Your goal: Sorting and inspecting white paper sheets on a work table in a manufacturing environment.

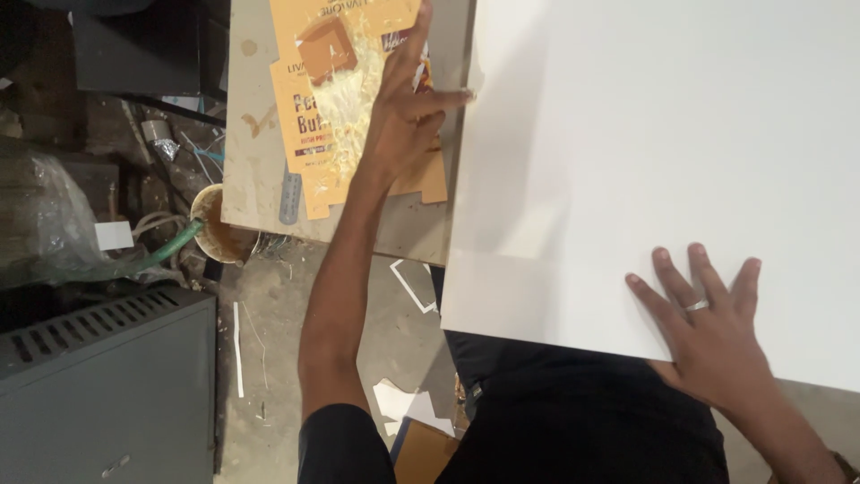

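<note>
White sheet (663,152), large, blank and flat, fills the right half and upper right of the frame. It lies on the counter (246,116), and its near edge juts past the counter's edge toward your body at the lower middle.

Your right hand (708,323) lies at the lower right, palm down and fingers spread on the sheet's near edge, clamped on nothing; a ring shows on one finger. Your left hand (408,108) reaches up the middle of the frame, fingers apart. Its fingertips touch the sheet's left edge, while the palm rests over a flattened orange carton (305,125) at the top centre. The hands are well apart.

By its look the sheet is thin board: light, fairly stiff, but likely to bow or crease if lifted by one corner. The surface seems smooth, so flat palms may slide on it. Taking hold along two opposite edges would probably keep it flat.

Pale shredded bits (345,99) are strewn over the carton. The counter beneath is bare, scuffed wood.

To the left, the floor (269,305) is rough and littered with white offcuts (410,285). A stained round bucket (219,224) with a green hose (166,251) sits just below the counter's corner at the middle left. A grey metal cabinet (107,385) with slotted vents fills the lower left, and a clear plastic bag (45,215) lies above it. The room is dim and cluttered.
</note>
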